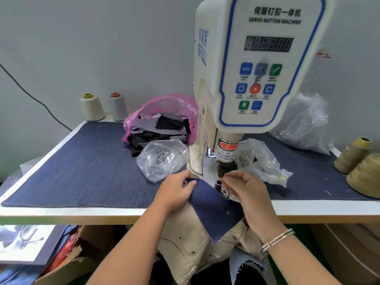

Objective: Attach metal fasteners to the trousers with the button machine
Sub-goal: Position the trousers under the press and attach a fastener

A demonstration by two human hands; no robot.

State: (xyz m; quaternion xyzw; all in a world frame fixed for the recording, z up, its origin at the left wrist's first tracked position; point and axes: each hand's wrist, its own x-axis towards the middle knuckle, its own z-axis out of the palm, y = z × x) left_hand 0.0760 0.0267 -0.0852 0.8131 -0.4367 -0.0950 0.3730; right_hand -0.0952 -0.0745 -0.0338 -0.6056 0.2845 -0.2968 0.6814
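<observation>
**Hands hold denim at the button machine's post**

A piece of dark blue denim (213, 204) lies over beige trousers (185, 243) at the front edge of the bench (102, 212), its upper corner just beside the small metal post (218, 184) under the button machine (257, 64). A metal fastener (227, 212) already sits in the denim lower down.

The left hand (174, 190) grips the denim's left edge, fingers curled round it, thumb on top. The right hand (244, 190) is raised just right of the post, thumb and forefinger pinched together under the machine's plunger (223, 165); what they pinch is too small to tell. A bracelet (275, 240) circles the right wrist.

Left of the machine a clear bag of fasteners (162, 157) lies close to the left hand, beyond it a pink bag of fabric scraps (160, 118). Further left the bench's blue cloth cover (82, 161) lies open. Another clear bag (259, 161) crowds the right hand.
</observation>
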